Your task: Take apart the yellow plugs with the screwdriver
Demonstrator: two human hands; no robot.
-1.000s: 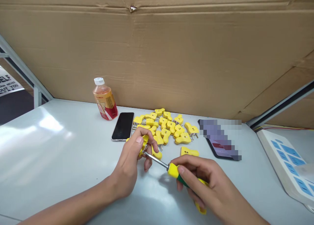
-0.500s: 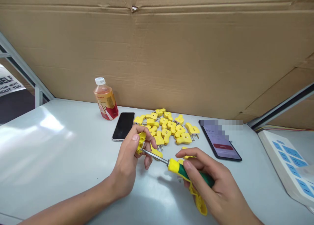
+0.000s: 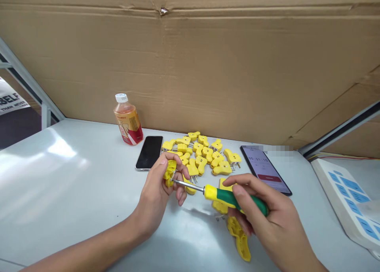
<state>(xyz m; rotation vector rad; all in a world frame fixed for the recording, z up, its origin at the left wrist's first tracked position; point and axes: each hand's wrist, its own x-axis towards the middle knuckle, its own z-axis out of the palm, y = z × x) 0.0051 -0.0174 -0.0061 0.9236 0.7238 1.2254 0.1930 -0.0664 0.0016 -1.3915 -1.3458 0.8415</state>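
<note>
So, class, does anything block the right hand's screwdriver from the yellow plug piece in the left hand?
Nothing visible: the screwdriver in the right hand runs unobstructed to the yellow plug piece in the left hand.

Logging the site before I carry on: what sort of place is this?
Likely a workbench: yellow plugs lie on the tabletop, the right hand holds a screwdriver, and cardboard stands behind.

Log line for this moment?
left hand: holds yellow plug part | right hand: holds screwdriver | tip: at plug part | yellow plugs: on table beyond
</note>
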